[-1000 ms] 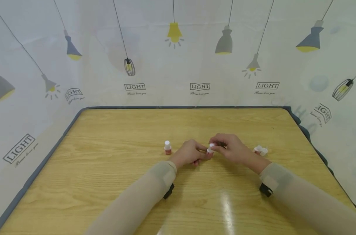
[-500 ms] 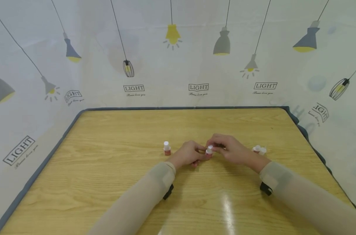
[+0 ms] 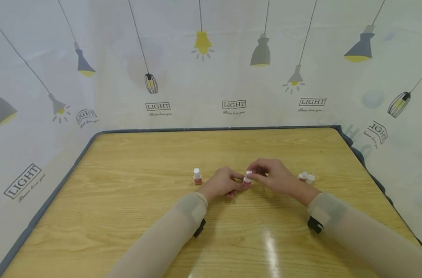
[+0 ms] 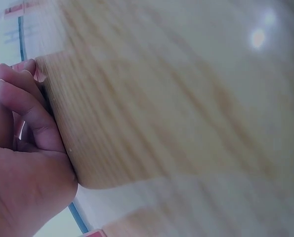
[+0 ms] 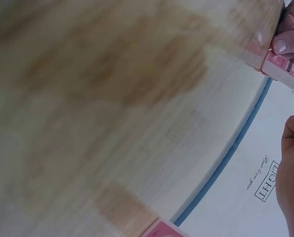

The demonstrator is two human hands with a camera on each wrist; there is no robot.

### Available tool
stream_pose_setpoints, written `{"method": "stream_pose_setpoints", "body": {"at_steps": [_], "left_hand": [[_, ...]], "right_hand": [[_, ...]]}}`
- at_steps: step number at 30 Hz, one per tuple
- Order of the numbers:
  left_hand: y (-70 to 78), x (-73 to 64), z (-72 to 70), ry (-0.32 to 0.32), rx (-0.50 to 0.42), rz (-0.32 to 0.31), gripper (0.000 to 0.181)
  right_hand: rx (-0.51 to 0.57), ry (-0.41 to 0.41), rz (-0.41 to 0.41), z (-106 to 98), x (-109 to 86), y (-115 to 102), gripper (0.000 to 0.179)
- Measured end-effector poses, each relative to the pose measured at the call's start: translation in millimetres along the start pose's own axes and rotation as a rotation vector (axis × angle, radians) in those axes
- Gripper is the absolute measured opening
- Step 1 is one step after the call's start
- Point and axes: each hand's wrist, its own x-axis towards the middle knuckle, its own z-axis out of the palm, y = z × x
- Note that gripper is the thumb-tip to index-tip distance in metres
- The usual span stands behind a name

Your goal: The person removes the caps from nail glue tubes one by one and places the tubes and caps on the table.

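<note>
A small white bottle with a red label (image 3: 247, 182) stands on the wooden table between my two hands. My left hand (image 3: 223, 182) holds its body between thumb and forefinger, the other fingers folded against the tabletop. In the right wrist view, the pink-labelled side of this bottle (image 5: 280, 68) shows beside the left fingertips. Its white cap (image 3: 249, 172) is pinched by the thumb and fingers of my right hand (image 3: 271, 175), which comes in from the right and above. The left wrist view shows the curled left fingers (image 4: 25, 101) but little of the bottle.
Another capped bottle (image 3: 197, 177) stands upright left of my left hand. Beyond the right hand is a third red-labelled bottle (image 3: 303, 176), with a small white piece (image 3: 310, 178) close beside it. A pale curtain printed with lamps (image 3: 233, 77) borders the table's far edge (image 3: 214, 129).
My right fingers shift slightly around the cap, back off a little and close on it again. The left hand keeps its hold on the bottle. The head view has drifted slightly.
</note>
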Motion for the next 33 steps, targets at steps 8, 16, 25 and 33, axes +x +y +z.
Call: {"method": "stream_pose_setpoints", "body": {"at_steps": [8, 16, 25, 33], "left_hand": [[-3.7, 1.8, 0.7, 0.009, -0.06, -0.013, 0.035], [-3.9, 2.9, 4.3, 0.027, -0.075, -0.033, 0.026], [-0.3, 0.3, 4.8, 0.032, -0.085, -0.029, 0.025], [0.8, -1.3, 3.3, 0.03, -0.071, -0.032, 0.023]], "right_hand": [[0.011, 0.009, 0.074, 3.1, 1.6, -4.5, 0.008], [0.011, 0.015, 0.054, 4.0, -0.2, -4.6, 0.007], [-0.013, -0.012, -0.051, 0.6, 1.9, -3.3, 0.012], [0.004, -0.009, 0.081, -3.5, 3.0, -7.0, 0.016]]}}
